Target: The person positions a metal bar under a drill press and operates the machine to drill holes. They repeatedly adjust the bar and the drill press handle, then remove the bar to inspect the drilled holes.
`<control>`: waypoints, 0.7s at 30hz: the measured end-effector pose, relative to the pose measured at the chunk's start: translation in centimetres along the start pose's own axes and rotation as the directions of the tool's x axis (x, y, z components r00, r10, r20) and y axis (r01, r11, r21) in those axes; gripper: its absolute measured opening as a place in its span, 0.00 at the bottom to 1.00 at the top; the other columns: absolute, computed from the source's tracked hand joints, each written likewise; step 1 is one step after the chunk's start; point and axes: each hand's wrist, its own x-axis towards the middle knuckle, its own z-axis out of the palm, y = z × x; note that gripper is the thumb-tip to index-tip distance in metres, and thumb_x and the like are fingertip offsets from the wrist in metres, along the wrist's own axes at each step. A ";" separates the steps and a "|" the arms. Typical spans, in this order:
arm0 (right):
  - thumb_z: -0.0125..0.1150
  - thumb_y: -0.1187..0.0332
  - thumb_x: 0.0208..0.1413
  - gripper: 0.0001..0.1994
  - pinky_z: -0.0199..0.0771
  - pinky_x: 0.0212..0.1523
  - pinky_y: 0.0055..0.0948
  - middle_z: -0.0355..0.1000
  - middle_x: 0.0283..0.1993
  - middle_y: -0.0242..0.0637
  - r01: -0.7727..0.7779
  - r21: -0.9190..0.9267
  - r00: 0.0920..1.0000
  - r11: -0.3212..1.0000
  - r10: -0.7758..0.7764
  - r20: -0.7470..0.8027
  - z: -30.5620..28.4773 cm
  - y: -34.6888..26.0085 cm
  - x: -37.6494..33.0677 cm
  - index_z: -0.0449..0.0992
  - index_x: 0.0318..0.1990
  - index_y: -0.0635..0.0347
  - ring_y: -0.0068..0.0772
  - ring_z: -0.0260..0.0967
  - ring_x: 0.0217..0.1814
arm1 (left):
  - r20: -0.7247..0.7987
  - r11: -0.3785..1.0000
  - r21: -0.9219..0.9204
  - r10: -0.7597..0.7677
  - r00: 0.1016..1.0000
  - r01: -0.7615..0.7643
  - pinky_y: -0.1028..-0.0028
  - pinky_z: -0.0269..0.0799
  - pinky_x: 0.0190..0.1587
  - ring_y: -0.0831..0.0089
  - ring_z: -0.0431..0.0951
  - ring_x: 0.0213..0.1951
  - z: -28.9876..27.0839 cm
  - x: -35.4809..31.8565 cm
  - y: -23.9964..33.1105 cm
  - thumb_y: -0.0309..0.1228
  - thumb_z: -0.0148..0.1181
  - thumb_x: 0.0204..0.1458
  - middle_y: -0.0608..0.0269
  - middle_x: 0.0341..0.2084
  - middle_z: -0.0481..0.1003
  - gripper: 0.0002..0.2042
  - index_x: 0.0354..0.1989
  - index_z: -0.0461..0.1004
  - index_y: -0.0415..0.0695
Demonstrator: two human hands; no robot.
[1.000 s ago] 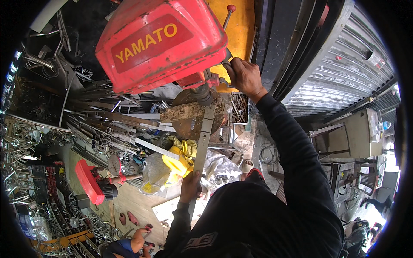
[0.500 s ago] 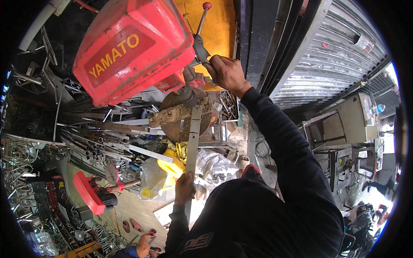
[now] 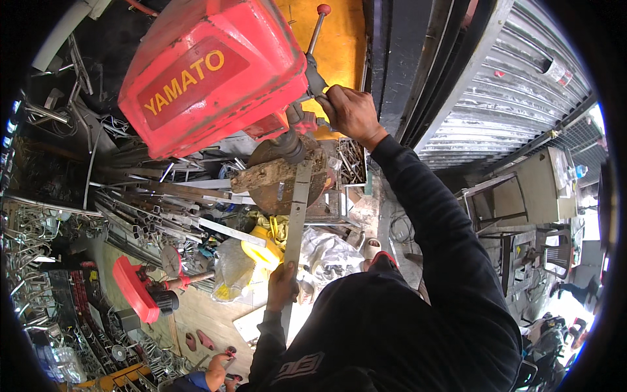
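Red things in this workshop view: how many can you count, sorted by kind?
Red drill press head: 1
Red knob on the feed lever: 1
Red power tool on the floor: 1
Total: 3
The right hand grips the lever; the left hand holds the flat metal bar.

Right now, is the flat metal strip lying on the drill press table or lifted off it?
On it. The metal strip rests across the round table under the chuck; the left hand holds its near end, the right hand grips the feed lever.
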 end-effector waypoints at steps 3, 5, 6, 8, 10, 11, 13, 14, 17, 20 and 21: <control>0.66 0.58 0.63 0.16 0.71 0.24 0.40 0.69 0.24 0.37 -0.008 0.001 1.000 1.000 0.008 -0.002 0.0 -0.1 0.1 0.69 0.28 0.56 0.43 0.73 0.25 | 0.008 0.999 0.011 0.031 0.999 -0.032 0.72 0.62 0.12 0.74 0.67 0.10 0.0 0.0 0.1 0.50 0.53 0.68 0.65 0.11 0.65 0.21 0.36 0.71 0.42; 0.66 0.58 0.63 0.16 0.71 0.24 0.40 0.69 0.24 0.36 -0.006 -0.003 1.000 1.000 0.006 0.001 0.0 0.0 0.1 0.69 0.28 0.56 0.42 0.73 0.24 | 0.011 1.000 0.012 0.027 1.000 -0.027 0.72 0.62 0.13 0.74 0.67 0.10 0.0 0.0 0.3 0.51 0.54 0.68 0.65 0.11 0.66 0.21 0.35 0.71 0.42; 0.67 0.58 0.63 0.16 0.71 0.24 0.40 0.69 0.24 0.36 -0.009 -0.008 1.000 1.000 0.009 0.008 0.0 0.0 0.1 0.69 0.28 0.56 0.42 0.73 0.24 | 0.008 1.000 0.008 0.008 1.000 -0.008 0.72 0.62 0.13 0.74 0.67 0.10 0.0 -0.1 0.4 0.51 0.54 0.68 0.65 0.11 0.66 0.21 0.35 0.71 0.42; 0.67 0.58 0.63 0.16 0.71 0.24 0.39 0.69 0.23 0.36 -0.009 -0.017 1.000 1.000 0.009 0.007 0.1 0.0 0.1 0.70 0.28 0.55 0.42 0.73 0.24 | 0.004 1.000 0.003 -0.004 1.000 0.004 0.72 0.61 0.13 0.74 0.67 0.10 0.1 -0.2 0.5 0.51 0.54 0.68 0.65 0.10 0.66 0.21 0.34 0.71 0.42; 0.66 0.58 0.63 0.16 0.71 0.24 0.39 0.69 0.23 0.36 -0.005 -0.019 1.000 1.000 0.004 -0.010 0.2 0.0 0.1 0.70 0.29 0.55 0.41 0.73 0.24 | -0.001 1.000 -0.016 -0.010 1.000 0.010 0.72 0.61 0.13 0.74 0.67 0.09 0.2 -0.3 0.7 0.51 0.54 0.68 0.65 0.10 0.66 0.21 0.33 0.70 0.43; 0.66 0.58 0.63 0.16 0.71 0.24 0.39 0.69 0.23 0.35 -0.004 -0.018 1.000 1.000 0.004 -0.014 0.3 0.0 0.1 0.70 0.29 0.55 0.41 0.73 0.24 | 0.002 1.000 0.001 0.013 1.000 -0.013 0.72 0.61 0.13 0.75 0.66 0.09 0.2 -0.3 0.7 0.50 0.54 0.68 0.65 0.10 0.66 0.21 0.33 0.70 0.43; 0.66 0.58 0.63 0.16 0.71 0.24 0.39 0.69 0.23 0.35 -0.006 -0.012 1.000 1.000 0.006 -0.020 0.3 0.1 0.1 0.70 0.29 0.54 0.41 0.73 0.24 | 0.009 1.000 -0.001 0.007 1.000 -0.007 0.72 0.61 0.13 0.75 0.66 0.09 0.2 -0.4 0.8 0.50 0.54 0.68 0.66 0.10 0.65 0.21 0.32 0.70 0.43; 0.66 0.58 0.63 0.16 0.71 0.24 0.39 0.69 0.23 0.35 -0.002 -0.020 1.000 1.000 0.002 -0.016 0.3 0.1 0.1 0.70 0.29 0.54 0.40 0.73 0.24 | 0.014 1.000 0.006 0.018 1.000 -0.018 0.72 0.61 0.13 0.75 0.65 0.09 0.1 -0.4 0.8 0.50 0.53 0.68 0.66 0.10 0.65 0.21 0.32 0.70 0.43; 0.67 0.58 0.63 0.16 0.71 0.24 0.39 0.69 0.23 0.35 0.002 -0.032 1.000 0.999 -0.002 -0.006 0.3 0.2 0.1 0.71 0.29 0.54 0.40 0.74 0.25 | 0.010 1.000 0.001 0.002 1.000 -0.002 0.72 0.60 0.13 0.75 0.65 0.09 0.2 -0.3 0.8 0.49 0.53 0.69 0.66 0.09 0.65 0.21 0.32 0.70 0.43; 0.68 0.60 0.62 0.14 0.70 0.23 0.39 0.69 0.24 0.35 0.011 -0.026 1.000 1.000 -0.012 -0.005 0.3 0.2 0.1 0.70 0.30 0.55 0.41 0.73 0.24 | 0.001 1.000 -0.002 -0.011 1.000 0.011 0.72 0.60 0.13 0.75 0.64 0.09 0.3 -0.2 0.8 0.49 0.53 0.69 0.65 0.09 0.65 0.21 0.32 0.69 0.43; 0.69 0.62 0.61 0.14 0.70 0.23 0.39 0.70 0.24 0.36 0.023 -0.020 1.000 1.000 -0.023 -0.006 0.3 0.3 0.1 0.70 0.31 0.57 0.41 0.73 0.24 | 0.001 1.000 0.001 -0.010 1.000 0.010 0.71 0.61 0.13 0.75 0.64 0.09 0.3 -0.2 0.8 0.49 0.53 0.69 0.65 0.09 0.65 0.21 0.32 0.69 0.43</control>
